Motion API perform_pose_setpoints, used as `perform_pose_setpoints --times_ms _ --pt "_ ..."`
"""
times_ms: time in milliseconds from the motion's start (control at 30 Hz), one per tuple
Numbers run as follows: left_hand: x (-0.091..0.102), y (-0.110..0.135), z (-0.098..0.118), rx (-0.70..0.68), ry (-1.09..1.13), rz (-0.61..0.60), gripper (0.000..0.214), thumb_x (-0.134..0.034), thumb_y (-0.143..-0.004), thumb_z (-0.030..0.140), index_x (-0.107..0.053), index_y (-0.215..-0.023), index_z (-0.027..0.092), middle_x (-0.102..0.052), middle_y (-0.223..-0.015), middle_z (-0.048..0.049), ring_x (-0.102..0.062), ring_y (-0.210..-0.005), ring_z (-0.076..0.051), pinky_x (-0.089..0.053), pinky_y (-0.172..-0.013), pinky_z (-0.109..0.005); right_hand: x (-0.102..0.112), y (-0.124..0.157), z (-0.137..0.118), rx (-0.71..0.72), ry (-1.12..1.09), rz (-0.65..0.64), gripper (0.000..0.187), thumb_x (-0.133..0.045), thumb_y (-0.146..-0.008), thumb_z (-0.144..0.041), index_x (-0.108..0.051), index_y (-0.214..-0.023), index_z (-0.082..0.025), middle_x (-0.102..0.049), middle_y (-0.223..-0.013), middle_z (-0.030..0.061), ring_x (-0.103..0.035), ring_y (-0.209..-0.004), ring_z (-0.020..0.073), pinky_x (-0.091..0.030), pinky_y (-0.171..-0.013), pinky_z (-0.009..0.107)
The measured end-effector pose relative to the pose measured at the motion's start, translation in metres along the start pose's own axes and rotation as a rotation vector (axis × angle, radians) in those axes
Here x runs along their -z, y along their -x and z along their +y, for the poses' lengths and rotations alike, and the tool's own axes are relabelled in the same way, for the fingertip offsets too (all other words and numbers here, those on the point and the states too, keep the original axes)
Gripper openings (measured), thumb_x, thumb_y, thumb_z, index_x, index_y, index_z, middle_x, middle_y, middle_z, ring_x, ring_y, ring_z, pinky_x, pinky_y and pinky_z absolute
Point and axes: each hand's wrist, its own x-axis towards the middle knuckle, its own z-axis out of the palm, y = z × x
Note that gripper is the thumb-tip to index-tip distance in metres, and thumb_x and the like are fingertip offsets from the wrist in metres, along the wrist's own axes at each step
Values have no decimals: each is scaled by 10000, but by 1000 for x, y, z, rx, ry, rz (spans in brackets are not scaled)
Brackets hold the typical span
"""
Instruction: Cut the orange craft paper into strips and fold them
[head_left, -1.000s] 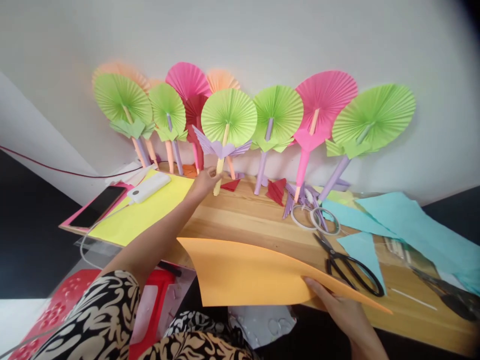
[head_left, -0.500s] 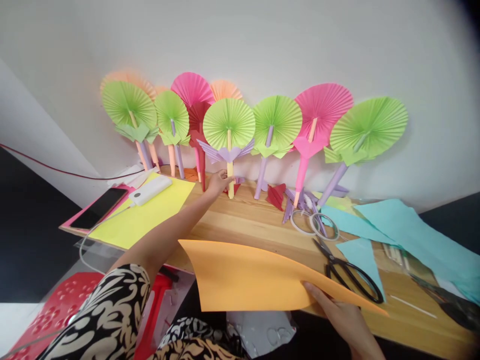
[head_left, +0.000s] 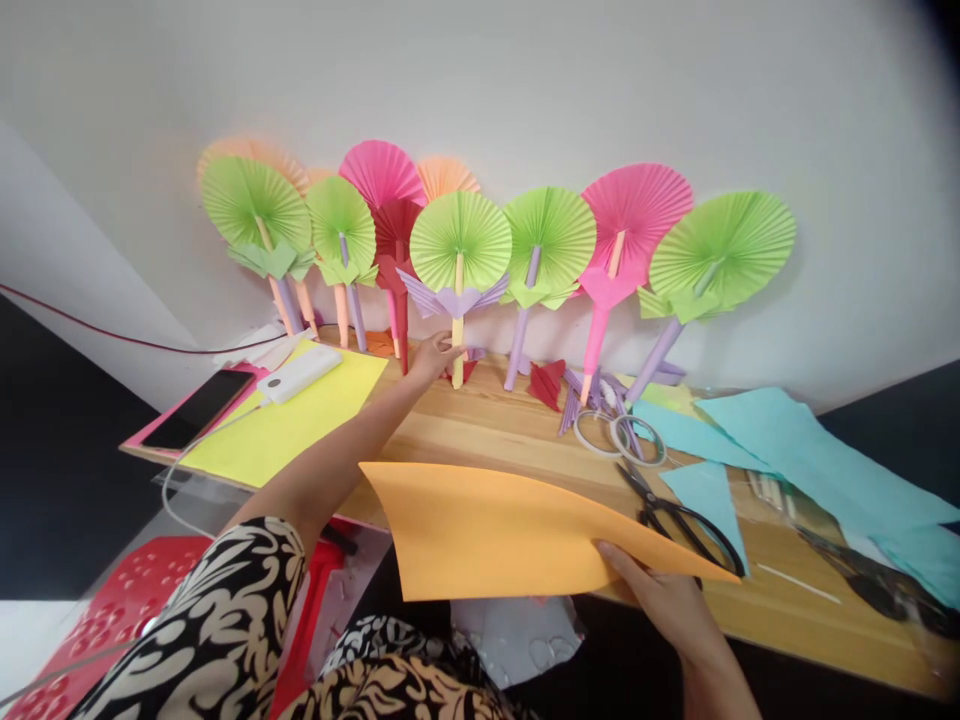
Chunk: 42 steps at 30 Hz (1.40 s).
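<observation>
My left hand (head_left: 435, 357) reaches to the back of the table, its fingers closed on the pale yellow handle of a green paper fan (head_left: 460, 240). That fan stands upright against the wall, with a purple winged heart where handle and disc meet. Close to my body, my right hand (head_left: 660, 595) pinches the near edge of an orange paper sheet (head_left: 487, 530), thumb on top and fingers hidden beneath. The sheet bows upward slightly and partly covers black-handled scissors (head_left: 679, 515). Two rolls of tape (head_left: 637, 440) lie beyond the scissors.
More pleated fans, such as a pink one (head_left: 637, 220), lean along the wall. At left are a yellow sheet (head_left: 322, 410), a white power bank (head_left: 300, 374) and a phone (head_left: 199, 408). Turquoise paper (head_left: 810, 440) and a second pair of scissors (head_left: 870, 580) lie at right.
The view has shifted slightly, so things at right appear a little further left. Both hands keep their holds on the fan and the orange paper.
</observation>
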Motion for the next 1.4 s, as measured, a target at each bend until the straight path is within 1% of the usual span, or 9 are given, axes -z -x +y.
perform_pose_setpoints --times_ms 133,300,433,567,700,800,1033,1233,1400 --pt "16 7 -1 -1 20 156 400 -665 -891 241 -613 -1281 165 -724 -888 -19 -481 -444 -67 -385 -482 -227 -5 2 11 -120 -10 77 412 -720 -722 -558 -817 -878 -190 -812 -861 87 -759 -844 302 -640 -791 409" --pt "45 32 10 -4 106 252 206 -550 -955 256 -645 -1112 162 -714 -928 -29 -503 -508 -59 -390 -501 -189 -9 -2 24 -47 -111 252 489 -776 -694 -554 -787 -1001 -174 -808 -958 104 -740 -1003 311 -580 -976 475" --pt "59 79 16 59 233 28 426 -507 -961 553 -690 -1017 172 -736 -831 -77 -670 -658 -150 -536 -636 -257 -12 -8 23 -39 -180 373 530 -796 -693 -551 -771 -1036 -147 -795 -1068 135 -716 -1099 333 -557 -1018 501" --pt "59 132 5 76 352 -291 755 -460 -805 868 -730 -1031 200 -762 -839 -107 -741 -865 -244 -585 -743 -332 -17 -11 18 -33 -164 397 543 -781 -710 -544 -759 -1075 -142 -771 -1170 146 -707 -1132 336 -535 -1049 498" --pt "54 165 -9 98 312 -423 663 -884 -584 630 -750 -1057 185 -788 -962 -114 -747 -916 -263 -602 -831 -349 -23 -10 9 -42 -130 379 503 -765 -721 -523 -763 -1038 -133 -779 -1139 151 -720 -1092 346 -549 -1017 500" --pt "52 171 -6 142 257 -393 578 -934 -558 500 -769 -996 161 -796 -979 -107 -752 -887 -264 -614 -854 -378 -23 -12 -2 -35 -206 322 519 -797 -687 -520 -762 -1040 -142 -778 -1153 135 -717 -1098 341 -565 -996 482" --pt "72 159 14 -9 166 -338 519 -889 -632 469 -771 -1042 174 -794 -1011 -100 -724 -1047 -296 -589 -962 -441 -5 -23 -25 -29 -397 238 536 -835 -615 -572 -761 -979 -185 -792 -1119 89 -721 -1079 303 -575 -963 440" --pt "76 166 -8 72 46 -310 623 -917 -589 498 -752 -1073 143 -783 -1071 -135 -707 -1101 -321 -570 -994 -426 -30 -22 -17 -57 -434 164 564 -849 -615 -569 -764 -987 -154 -787 -1126 116 -716 -1093 318 -559 -996 464" --pt "72 161 -4 146 92 -270 632 -882 -631 522 -739 -1096 119 -781 -1055 -146 -733 -1000 -322 -594 -935 -443 -32 -26 -21 -48 -449 111 581 -841 -664 -550 -759 -1087 -161 -762 -1204 116 -706 -1118 304 -551 -1013 473"
